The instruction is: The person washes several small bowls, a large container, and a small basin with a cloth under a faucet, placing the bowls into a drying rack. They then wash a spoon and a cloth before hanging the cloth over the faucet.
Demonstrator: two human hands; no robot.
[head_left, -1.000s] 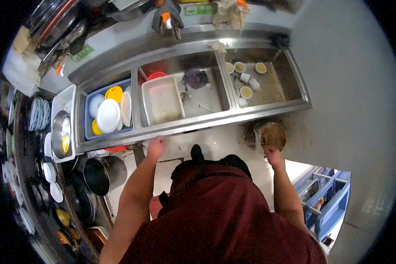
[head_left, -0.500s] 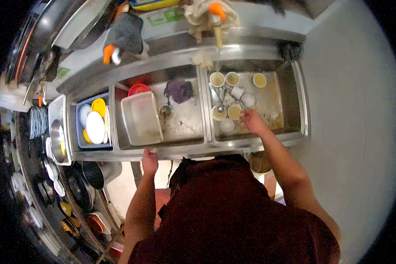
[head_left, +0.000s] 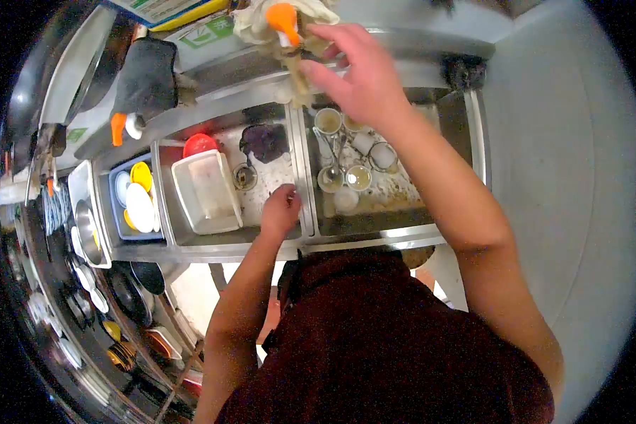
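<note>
My right hand (head_left: 364, 74) reaches over the back of the sinks with thumb and fingers apart, around the side of a tap with an orange lever (head_left: 283, 21); it holds nothing that I can see. My left hand (head_left: 283, 208) hovers over the middle sink (head_left: 268, 177), fingers curled in, nothing visible in them. Below my right forearm, the right sink (head_left: 374, 222) holds several cups, among them a pale cup (head_left: 328, 121) and a cup of liquid (head_left: 358, 178), with spoons (head_left: 336, 166) between them. My forearm hides part of this sink.
A white plastic tub (head_left: 206, 194), a red bowl (head_left: 200, 145) and a dark cloth (head_left: 265, 143) lie in the middle sink. Farther left, a blue basin (head_left: 148, 235) holds white and yellow dishes. Another orange-lever tap (head_left: 118, 128) stands behind. Shelves of dishes (head_left: 85, 311) line the left.
My right hand has left the cups and moved up to the tap, opening. My left hand has moved right and forward from the sink's front edge. The view has shifted.
</note>
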